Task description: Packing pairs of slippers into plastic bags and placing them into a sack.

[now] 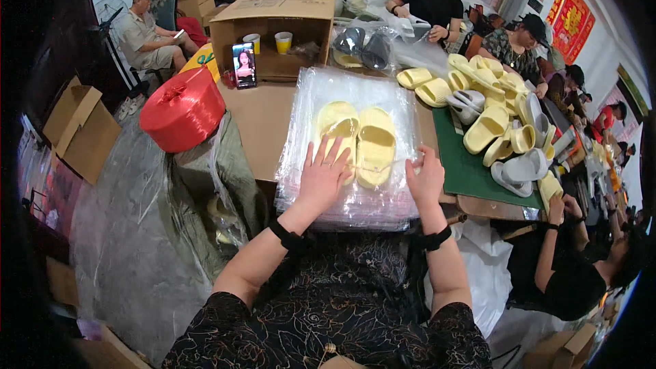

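Observation:
A pair of pale yellow slippers point(358, 138) lies side by side on a stack of clear plastic bags point(304, 106) on the table in front of me. My left hand point(322, 174) rests flat, fingers spread, on the near end of the left slipper and the bags. My right hand point(426, 179) is at the right edge of the stack, fingers curled on the plastic film beside the right slipper.
A heap of yellow and grey slippers point(495, 119) lies on a green mat point(465, 167) to the right. An open cardboard box point(272, 24) with cups and a phone point(244, 65) stands behind. A red twine spool point(182, 111) sits left. Other people work at the right and far side.

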`<act>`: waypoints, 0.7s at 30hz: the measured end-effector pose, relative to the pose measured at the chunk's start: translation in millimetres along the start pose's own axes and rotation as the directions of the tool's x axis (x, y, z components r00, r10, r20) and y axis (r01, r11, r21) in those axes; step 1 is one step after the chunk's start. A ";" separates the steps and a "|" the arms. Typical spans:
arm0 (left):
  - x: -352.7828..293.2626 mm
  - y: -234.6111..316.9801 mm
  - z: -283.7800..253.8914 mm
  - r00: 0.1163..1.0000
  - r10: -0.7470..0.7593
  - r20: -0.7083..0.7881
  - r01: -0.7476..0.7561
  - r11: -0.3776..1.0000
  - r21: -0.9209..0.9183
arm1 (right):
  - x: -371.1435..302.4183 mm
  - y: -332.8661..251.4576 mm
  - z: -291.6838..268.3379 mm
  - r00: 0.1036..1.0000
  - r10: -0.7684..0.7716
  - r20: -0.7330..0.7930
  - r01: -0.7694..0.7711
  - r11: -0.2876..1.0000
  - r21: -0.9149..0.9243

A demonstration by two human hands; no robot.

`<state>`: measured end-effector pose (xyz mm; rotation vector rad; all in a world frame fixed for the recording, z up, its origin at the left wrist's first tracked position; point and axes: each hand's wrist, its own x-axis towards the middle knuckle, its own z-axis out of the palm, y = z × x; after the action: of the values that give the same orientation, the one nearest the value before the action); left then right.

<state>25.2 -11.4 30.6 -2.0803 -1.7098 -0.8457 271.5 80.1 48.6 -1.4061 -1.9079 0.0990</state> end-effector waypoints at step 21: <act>-8.7 -24.6 46.0 0.926 -0.375 -0.044 0.365 0.919 -0.147 | -28.1 -3.6 62.4 0.925 -0.233 0.299 0.182 0.965 0.189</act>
<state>11.5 14.5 -13.4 -1.8027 -2.0959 -1.1610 234.3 77.0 -8.9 -1.1238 -2.2493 0.3881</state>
